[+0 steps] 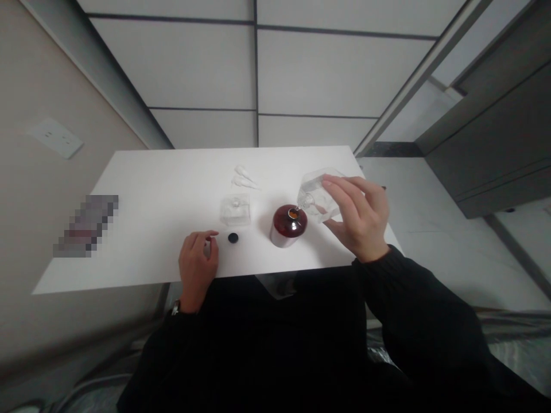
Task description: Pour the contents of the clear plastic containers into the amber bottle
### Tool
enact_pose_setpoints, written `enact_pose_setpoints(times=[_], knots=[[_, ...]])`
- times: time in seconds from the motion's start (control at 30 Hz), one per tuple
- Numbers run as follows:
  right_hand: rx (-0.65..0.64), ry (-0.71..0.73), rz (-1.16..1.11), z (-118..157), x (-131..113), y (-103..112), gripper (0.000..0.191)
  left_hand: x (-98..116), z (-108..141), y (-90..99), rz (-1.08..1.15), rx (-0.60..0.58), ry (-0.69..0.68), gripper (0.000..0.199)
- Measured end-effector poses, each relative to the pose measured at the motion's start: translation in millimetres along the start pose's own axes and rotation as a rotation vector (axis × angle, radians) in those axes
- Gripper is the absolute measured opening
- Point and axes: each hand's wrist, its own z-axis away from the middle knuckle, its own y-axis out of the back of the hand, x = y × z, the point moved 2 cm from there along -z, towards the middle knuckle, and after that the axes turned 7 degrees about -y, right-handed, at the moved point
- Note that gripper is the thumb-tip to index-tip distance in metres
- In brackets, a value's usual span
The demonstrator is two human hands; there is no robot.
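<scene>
My right hand (359, 215) is closed around a clear, angular glass bottle (316, 186). That bottle is tipped to the left, its neck at the mouth of a dark red-brown bottle (289, 225) with a pale label. The brown bottle stands upright and uncapped on the white table (150, 212); whether liquid is flowing cannot be made out. Resting near the front edge, my left hand (198, 261) has loosely bent fingers, with thumb and forefinger apart and nothing visible between them. A small round black cap (233, 237) lies just right of its fingertips.
Behind the cap sits a clear square glass container (235, 210). Farther back lie clear plastic pieces with thin tips, like droppers (244, 178). A blurred-out flat object (86, 226) is at the table's left edge. A panelled white wall (206, 69) rises behind the table.
</scene>
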Motion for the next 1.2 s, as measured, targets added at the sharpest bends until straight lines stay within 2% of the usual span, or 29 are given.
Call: enact_pose_setpoints(times=[0.57, 0.87, 1.1, 1.2], knots=[[0.031, 0.026, 0.04, -4.5, -1.7, 1.1, 0.049, 0.0, -0.1, -0.7, 0.012, -0.013, 0.027, 0.022], [-0.044, -0.027, 0.052, 1.7, 3.9, -3.1, 0.045, 2.0, -1.1, 0.7, 0.022, -0.041, 0.069, 0.021], [-0.053, -0.03, 0.049, 1.9, 4.7, -3.7, 0.045, 1.7, -0.7, 0.5, 0.022, -0.037, 0.05, 0.022], [-0.018, -0.001, 0.026, -0.6, 3.4, -2.2, 0.047, 1.6, -0.5, 0.2, 0.023, -0.041, 0.052, 0.023]])
